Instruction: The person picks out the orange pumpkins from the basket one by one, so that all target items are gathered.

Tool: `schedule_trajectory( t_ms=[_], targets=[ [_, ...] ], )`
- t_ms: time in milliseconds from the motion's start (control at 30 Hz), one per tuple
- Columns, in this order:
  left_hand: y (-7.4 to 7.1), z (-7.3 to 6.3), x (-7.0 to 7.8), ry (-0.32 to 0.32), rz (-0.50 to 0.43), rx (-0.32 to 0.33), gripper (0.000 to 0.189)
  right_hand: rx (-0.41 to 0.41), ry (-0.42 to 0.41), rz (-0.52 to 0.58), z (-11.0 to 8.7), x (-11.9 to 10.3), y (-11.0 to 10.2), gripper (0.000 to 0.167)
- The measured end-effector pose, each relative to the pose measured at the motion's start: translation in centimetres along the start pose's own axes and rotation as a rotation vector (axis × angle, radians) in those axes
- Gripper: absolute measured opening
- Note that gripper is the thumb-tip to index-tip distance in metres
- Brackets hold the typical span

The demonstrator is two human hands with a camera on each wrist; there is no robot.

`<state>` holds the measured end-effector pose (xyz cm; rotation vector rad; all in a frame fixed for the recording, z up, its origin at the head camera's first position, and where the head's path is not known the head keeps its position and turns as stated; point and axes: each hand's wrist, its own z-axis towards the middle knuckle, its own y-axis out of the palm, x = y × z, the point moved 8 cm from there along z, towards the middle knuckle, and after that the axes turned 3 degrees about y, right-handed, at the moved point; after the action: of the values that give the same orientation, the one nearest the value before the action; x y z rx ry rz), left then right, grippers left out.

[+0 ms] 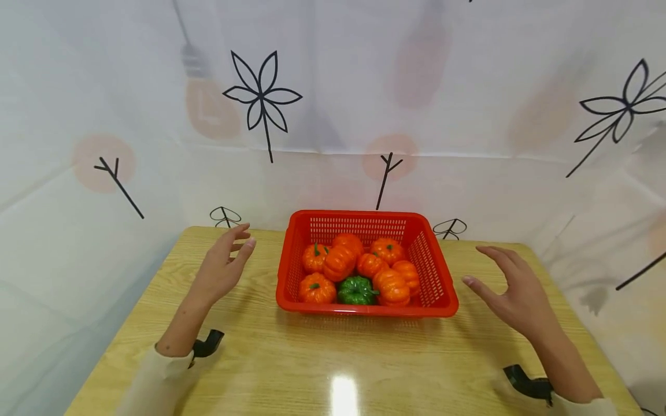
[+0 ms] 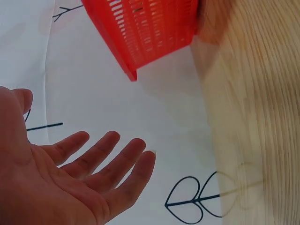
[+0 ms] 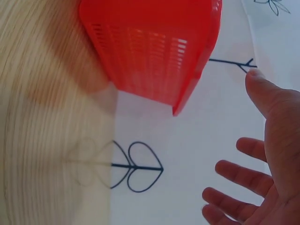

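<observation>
A red plastic basket (image 1: pixel 366 310) with slotted walls stands on the table, holding several small orange pumpkins (image 1: pixel 317 288) and one green pumpkin (image 1: pixel 356 290) near its front wall. To the basket's left, my left hand (image 1: pixel 221 268) hovers apart from it, fingers loosely bent and nothing held. On the other side my right hand (image 1: pixel 515 292) is raised too, thumb and fingers spread toward the basket without touching it. Both wrist views show the basket's outer side wall (image 2: pixel 145 28) beyond relaxed, empty fingers. The pumpkins are hidden from the wrist views.
The glossy wood-grain table (image 1: pixel 291 370) ends at a white cloth backdrop (image 1: pixel 333 179) printed with black leaf drawings. That cloth also rises along the left and right sides. A black curved mount (image 1: pixel 208 344) sticks out from each wrist, by the light sleeves.
</observation>
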<state>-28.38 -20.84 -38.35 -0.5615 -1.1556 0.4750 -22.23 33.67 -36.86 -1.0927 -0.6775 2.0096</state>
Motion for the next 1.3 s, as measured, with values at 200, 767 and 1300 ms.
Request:
schedule_trajectory(
  t_ms=[200, 767, 1300],
  targets=[
    [1.5, 0.5, 0.4, -0.022, -0.018, -0.029, 0.064, -0.026, -0.066, 0.008, 0.7, -1.6, 0.4, 0.073],
    [6.0, 2.6, 1.3, -0.099, -0.06, -0.103, 0.068, -0.192, -0.195, -0.015, 2.2, -7.2, 3.7, 0.074],
    [8.1, 4.6, 1.3, -0.09, -0.096, -0.09, 0.065, -0.448, -0.343, 0.026, 2.5, -10.7, 8.2, 0.068]
  ],
)
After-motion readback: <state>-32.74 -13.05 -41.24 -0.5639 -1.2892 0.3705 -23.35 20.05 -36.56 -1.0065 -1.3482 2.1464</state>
